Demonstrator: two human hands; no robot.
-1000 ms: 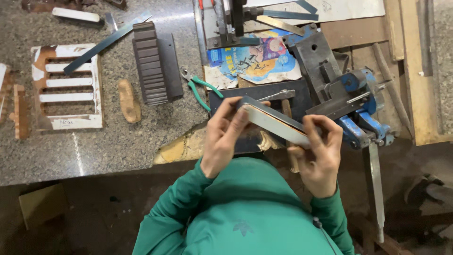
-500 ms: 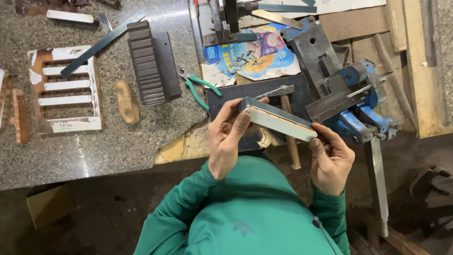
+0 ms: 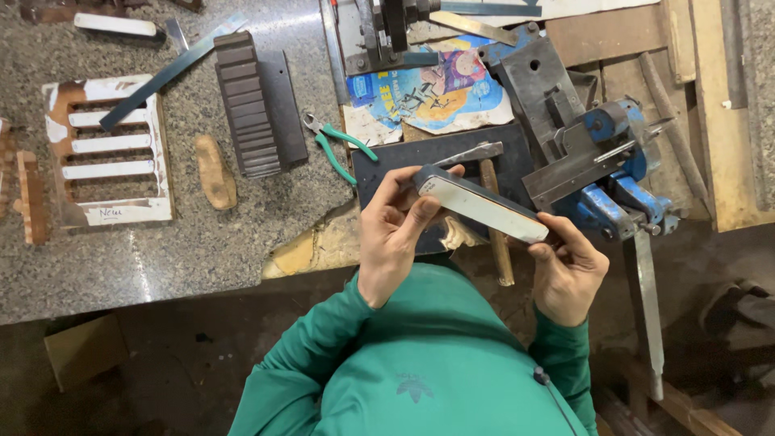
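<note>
Over the front edge of the granite workbench I see both hands gripping one long flat bar with a pale face — left hand clasping its upper end, right hand pinching the lower end. Just beyond it sits a blue bench vise; green-handled pliers lie near the left hand.

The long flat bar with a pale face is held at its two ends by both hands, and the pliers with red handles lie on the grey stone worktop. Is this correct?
Not quite. The head view shows the pliers have green handles, not red. The rest holds: the left hand and the right hand hold the long flat bar with a pale face at its two ends, and the pliers lie on the grey stone worktop.
</note>
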